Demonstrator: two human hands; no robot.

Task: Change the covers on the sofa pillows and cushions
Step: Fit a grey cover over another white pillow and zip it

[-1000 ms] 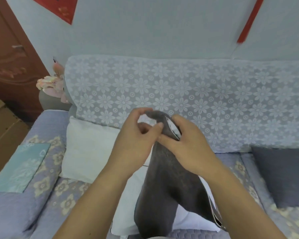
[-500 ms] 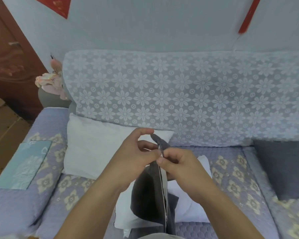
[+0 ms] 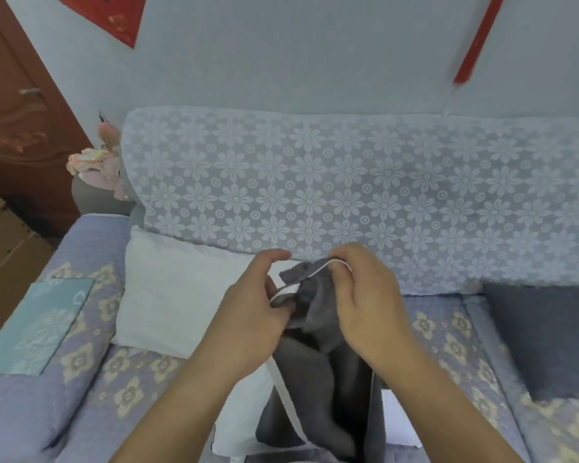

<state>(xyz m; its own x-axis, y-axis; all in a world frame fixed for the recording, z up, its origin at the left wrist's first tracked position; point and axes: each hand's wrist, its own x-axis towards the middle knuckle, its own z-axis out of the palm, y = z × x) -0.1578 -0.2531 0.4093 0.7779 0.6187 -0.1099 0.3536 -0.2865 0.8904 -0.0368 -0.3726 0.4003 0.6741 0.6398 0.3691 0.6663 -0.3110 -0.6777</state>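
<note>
A dark grey pillow cover [image 3: 318, 372] with a white zipper edge hangs in front of me over the sofa seat. My left hand [image 3: 251, 315] pinches its white edge on the left side of the opening. My right hand [image 3: 358, 295] grips the same edge at the top corner, a little higher and to the right. A bare white pillow [image 3: 178, 292] leans against the sofa back at the left. A second white pillow [image 3: 244, 412] lies on the seat beneath the cover, partly hidden by it. A dark grey covered cushion [image 3: 549, 335] sits at the right.
The sofa back wears a white floral lace throw [image 3: 348, 195]; the seat has a lilac quilted cover [image 3: 131, 379]. A folded teal cloth [image 3: 44, 325] lies on the left armrest. A pink bundle [image 3: 97, 165] sits behind the armrest, beside a brown wooden door [image 3: 17, 105].
The cover's top corner has spread open between my hands. My right hand moved up and to the right, pulling the white edge away from the left hand.
</note>
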